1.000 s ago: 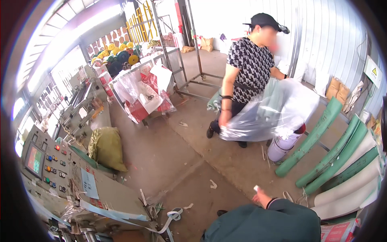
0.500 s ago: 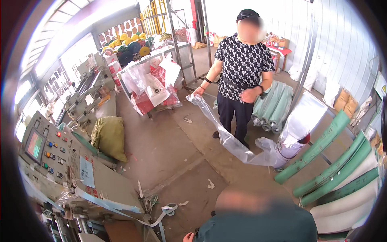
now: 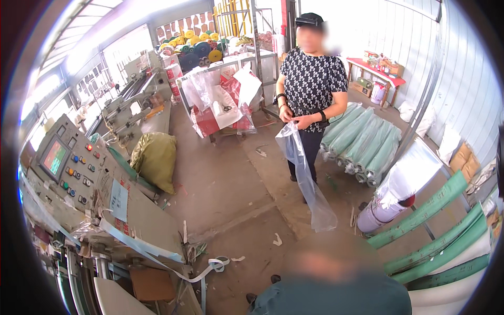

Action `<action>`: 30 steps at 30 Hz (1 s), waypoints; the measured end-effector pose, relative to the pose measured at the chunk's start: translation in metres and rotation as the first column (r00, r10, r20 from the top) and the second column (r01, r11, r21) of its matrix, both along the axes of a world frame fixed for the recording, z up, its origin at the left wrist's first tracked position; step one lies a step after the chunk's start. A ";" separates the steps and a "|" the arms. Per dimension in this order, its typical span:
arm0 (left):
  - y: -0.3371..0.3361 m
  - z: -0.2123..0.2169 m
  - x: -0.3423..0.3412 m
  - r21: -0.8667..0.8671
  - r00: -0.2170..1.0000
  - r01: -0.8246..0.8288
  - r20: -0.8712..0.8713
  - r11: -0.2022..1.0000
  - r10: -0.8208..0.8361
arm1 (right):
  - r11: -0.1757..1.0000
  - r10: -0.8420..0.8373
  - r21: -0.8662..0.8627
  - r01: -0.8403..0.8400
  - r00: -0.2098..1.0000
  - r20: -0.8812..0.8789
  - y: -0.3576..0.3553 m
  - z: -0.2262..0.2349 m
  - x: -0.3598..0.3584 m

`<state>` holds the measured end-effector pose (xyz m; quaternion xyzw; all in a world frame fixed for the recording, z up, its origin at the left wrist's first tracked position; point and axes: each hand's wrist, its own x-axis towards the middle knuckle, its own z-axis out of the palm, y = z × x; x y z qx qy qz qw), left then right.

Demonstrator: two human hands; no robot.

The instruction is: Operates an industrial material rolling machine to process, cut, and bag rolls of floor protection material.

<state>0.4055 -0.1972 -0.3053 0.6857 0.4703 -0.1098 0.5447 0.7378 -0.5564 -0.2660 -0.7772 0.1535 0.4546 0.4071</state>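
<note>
Neither my left hand nor my right hand shows in the head view. Facing me, a person [image 3: 314, 79] in a patterned short-sleeved top and black cap pinches one end of a long clear plastic bag [image 3: 310, 189] with both hands at waist height. The bag hangs down in front of the legs toward the floor. Close below me, at the lower edge, is another person in a dark green top [image 3: 336, 296]; that person's hands are not visible.
On the left stands a machine control panel [image 3: 71, 165] with a screen and buttons; a stuffed olive sack [image 3: 155, 160] lies beyond. Wrapped green rolls [image 3: 362, 139] lie behind the standing person. At right are a white bucket [image 3: 380, 212] and leaning green rolls [image 3: 436, 207]. Pale strips [image 3: 218, 264] trail nearby.
The standing person has brought both hands together on the bag. Its lower end has come away from the bucket and now hangs. The hand at the lower edge has gone out of view.
</note>
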 end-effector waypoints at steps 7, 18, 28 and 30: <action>-0.005 -0.009 -0.011 -0.002 0.999 -0.040 0.016 0.999 0.040 | 0.996 0.049 0.072 -0.056 0.994 0.102 0.015 -0.003 0.006; 0.011 -0.039 -0.044 -0.177 0.907 -0.385 0.108 0.906 0.407 | 0.992 0.100 0.066 -0.105 0.992 0.077 0.026 0.011 0.004; -0.011 -0.036 -0.087 -0.222 0.958 -0.270 0.036 0.937 0.285 | 0.985 0.158 0.066 -0.161 0.986 0.053 0.033 0.006 0.005; -0.017 -0.024 -0.080 -0.252 0.955 -0.276 0.039 0.928 0.294 | 0.980 0.187 0.054 -0.190 0.981 0.059 0.035 0.009 0.005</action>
